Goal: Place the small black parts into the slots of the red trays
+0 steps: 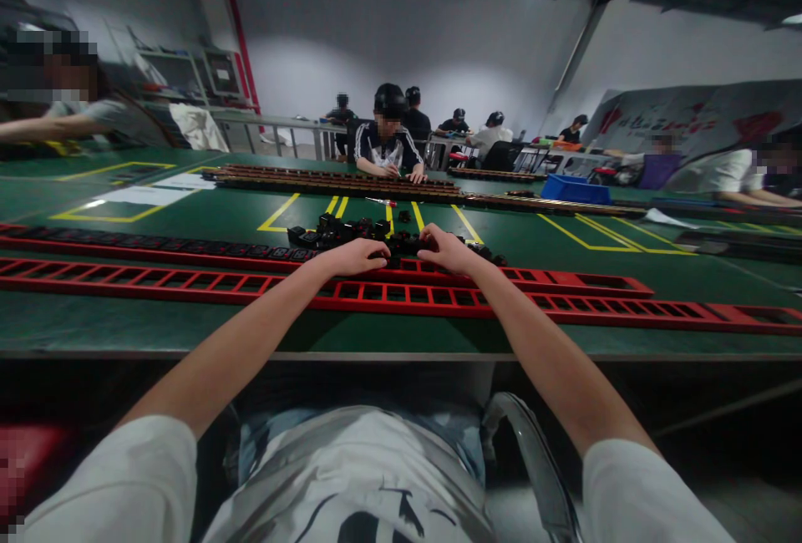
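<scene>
Two long red slotted frames run side by side across the green table, a rear frame [564, 280] and a front frame [545, 309]. Black square parts [188, 242] fill the left stretch of the rear frame. My left hand [358, 257] is over the rear frame at the middle, its fingers curled beside small black parts. Facing it, my right hand [446, 249] has thumb and fingers bent at the same dark parts. What either hand holds is too small and dark to make out. A loose heap of black parts [342, 230] lies just behind my hands.
Beyond the heap are a red-and-white screwdriver [383, 202], stacked long brown strips [326, 182] and a blue bin [575, 190]. A person [388, 138] works across the table. White papers [144, 192] lie at left. Other people sit on both sides.
</scene>
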`<state>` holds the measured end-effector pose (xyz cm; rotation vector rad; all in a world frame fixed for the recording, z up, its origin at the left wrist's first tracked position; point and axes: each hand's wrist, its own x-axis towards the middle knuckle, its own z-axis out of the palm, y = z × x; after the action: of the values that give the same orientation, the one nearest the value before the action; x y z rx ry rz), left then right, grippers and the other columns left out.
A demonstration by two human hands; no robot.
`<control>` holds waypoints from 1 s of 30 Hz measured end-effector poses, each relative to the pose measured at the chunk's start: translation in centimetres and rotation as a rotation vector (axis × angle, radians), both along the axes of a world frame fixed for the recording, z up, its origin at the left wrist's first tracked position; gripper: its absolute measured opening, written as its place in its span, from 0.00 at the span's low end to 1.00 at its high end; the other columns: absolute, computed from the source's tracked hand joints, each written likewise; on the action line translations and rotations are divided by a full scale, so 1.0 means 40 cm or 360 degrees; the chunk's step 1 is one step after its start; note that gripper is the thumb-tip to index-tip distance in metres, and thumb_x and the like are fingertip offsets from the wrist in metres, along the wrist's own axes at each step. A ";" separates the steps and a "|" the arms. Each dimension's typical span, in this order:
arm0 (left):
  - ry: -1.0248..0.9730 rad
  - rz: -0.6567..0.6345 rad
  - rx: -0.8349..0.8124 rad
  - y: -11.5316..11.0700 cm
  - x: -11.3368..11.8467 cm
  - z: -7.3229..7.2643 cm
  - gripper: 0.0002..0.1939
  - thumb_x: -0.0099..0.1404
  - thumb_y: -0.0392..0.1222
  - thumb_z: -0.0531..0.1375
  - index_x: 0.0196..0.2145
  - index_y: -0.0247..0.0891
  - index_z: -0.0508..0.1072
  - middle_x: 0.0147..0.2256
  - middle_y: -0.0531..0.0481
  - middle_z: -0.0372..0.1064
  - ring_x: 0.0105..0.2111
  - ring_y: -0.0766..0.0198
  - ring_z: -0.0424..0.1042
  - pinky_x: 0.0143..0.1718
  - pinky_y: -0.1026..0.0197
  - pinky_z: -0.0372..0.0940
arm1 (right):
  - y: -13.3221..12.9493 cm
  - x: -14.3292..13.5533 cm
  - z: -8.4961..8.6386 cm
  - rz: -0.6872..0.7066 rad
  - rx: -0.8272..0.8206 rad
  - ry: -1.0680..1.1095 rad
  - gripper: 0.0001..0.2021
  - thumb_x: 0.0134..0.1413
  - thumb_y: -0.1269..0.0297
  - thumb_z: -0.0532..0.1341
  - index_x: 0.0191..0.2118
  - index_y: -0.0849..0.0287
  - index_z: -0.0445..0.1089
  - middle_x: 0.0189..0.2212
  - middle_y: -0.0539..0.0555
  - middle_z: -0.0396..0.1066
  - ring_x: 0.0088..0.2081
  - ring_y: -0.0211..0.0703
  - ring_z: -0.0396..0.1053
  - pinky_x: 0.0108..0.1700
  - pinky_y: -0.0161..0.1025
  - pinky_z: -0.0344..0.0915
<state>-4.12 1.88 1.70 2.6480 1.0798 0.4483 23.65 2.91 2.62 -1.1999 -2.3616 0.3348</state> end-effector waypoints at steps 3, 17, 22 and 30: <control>0.0002 0.0019 -0.0002 0.000 0.001 -0.001 0.17 0.69 0.47 0.54 0.50 0.39 0.74 0.49 0.45 0.76 0.49 0.56 0.73 0.53 0.57 0.64 | -0.005 -0.005 0.005 0.0011 -0.0001 0.0054 0.19 0.55 0.61 0.63 0.52 0.58 0.66 0.36 0.52 0.73 0.36 0.42 0.69 0.41 0.38 0.65; 0.0012 0.0015 -0.0013 0.003 0.001 -0.003 0.17 0.69 0.47 0.54 0.50 0.39 0.73 0.49 0.44 0.75 0.49 0.57 0.73 0.54 0.57 0.64 | -0.016 -0.014 0.017 0.0156 -0.0034 -0.0085 0.22 0.52 0.68 0.65 0.55 0.60 0.73 0.47 0.57 0.76 0.43 0.45 0.73 0.50 0.40 0.67; 0.0021 0.0045 -0.0025 0.005 0.001 -0.005 0.19 0.69 0.48 0.54 0.51 0.38 0.73 0.51 0.44 0.75 0.51 0.56 0.73 0.54 0.57 0.64 | -0.029 -0.016 0.023 0.0209 -0.0075 -0.0084 0.23 0.60 0.62 0.61 0.61 0.55 0.69 0.38 0.53 0.75 0.36 0.41 0.70 0.43 0.39 0.65; 0.0010 0.0032 -0.0030 0.001 0.002 -0.004 0.19 0.69 0.48 0.54 0.52 0.37 0.73 0.50 0.44 0.75 0.50 0.56 0.73 0.54 0.58 0.64 | -0.008 -0.018 0.012 -0.0009 0.0194 -0.0078 0.17 0.53 0.52 0.66 0.41 0.60 0.70 0.36 0.55 0.72 0.35 0.44 0.66 0.38 0.38 0.61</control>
<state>-4.03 1.91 1.53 2.6262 1.1078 0.4318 22.93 2.58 3.09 -1.1695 -2.3825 0.1584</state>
